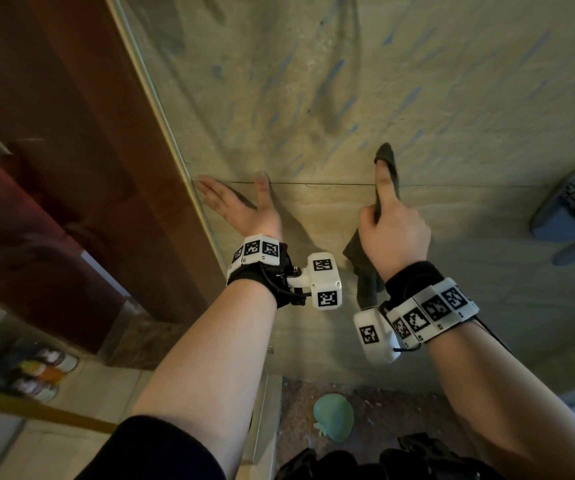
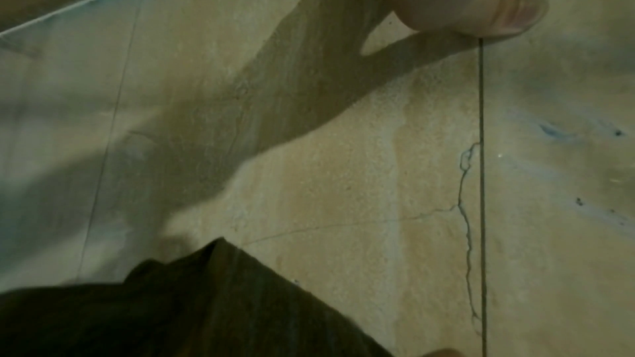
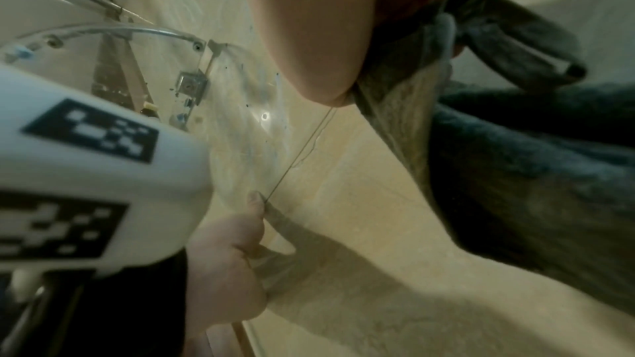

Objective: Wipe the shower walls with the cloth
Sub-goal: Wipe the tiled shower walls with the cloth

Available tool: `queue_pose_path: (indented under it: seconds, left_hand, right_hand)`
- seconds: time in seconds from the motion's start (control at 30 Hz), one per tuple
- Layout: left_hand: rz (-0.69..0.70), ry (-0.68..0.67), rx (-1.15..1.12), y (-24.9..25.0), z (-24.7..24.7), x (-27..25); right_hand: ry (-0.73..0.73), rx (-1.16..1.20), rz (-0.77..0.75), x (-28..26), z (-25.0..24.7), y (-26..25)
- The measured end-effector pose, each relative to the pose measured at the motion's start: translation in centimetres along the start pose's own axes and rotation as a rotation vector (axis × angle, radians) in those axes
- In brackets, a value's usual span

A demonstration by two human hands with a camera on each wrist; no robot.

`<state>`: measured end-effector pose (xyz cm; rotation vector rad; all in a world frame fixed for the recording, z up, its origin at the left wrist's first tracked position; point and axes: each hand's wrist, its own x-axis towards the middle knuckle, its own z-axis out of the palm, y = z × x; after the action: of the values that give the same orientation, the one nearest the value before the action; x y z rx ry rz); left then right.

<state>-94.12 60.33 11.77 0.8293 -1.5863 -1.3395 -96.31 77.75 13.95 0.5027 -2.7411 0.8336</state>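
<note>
- The right hand (image 1: 395,233) is clamped on a dark cloth (image 1: 365,271), just right of the grout line (image 1: 314,183) that crosses the beige shower wall (image 1: 452,116). The forefinger lies stretched along the fabric, and the loose end hangs down past the wrist.
- That pointing finger looks meant to press a narrow strip of cloth against the wall, so the pressure goes where the fingertip sits.
- The left hand (image 1: 237,202) rests with straight, spread fingers on the wall at the left end of the grout line, its thumb tip touching the line. It holds nothing and seems placed there to steady the body.
- The two hands are apart, with bare wall between them.
- Above the grout line the wall carries blue streaks (image 1: 334,71), which I take to be cleaner or grime not yet wiped.
- A glass panel (image 1: 161,109) meets the wall just beyond the left hand's fingers.
- No brand or readable writing shows; the white wrist units (image 1: 324,282) bear only black-and-white square code markers.
</note>
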Motion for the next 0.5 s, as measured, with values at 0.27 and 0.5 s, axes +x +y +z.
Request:
queue_pose_path:
  seconds: [0.27,0.5]
  left_hand:
    - [-0.003,0.002,-0.006,0.1,0.0,0.0]
    - [0.008,0.000,-0.005,0.1,-0.1,-0.1]
  right_hand:
    - [-0.139,-0.088,-0.121,-0.1,0.3,-1.4]
    - [-0.142,-0.150,-0.147,0.4,-0.5,-1.5]
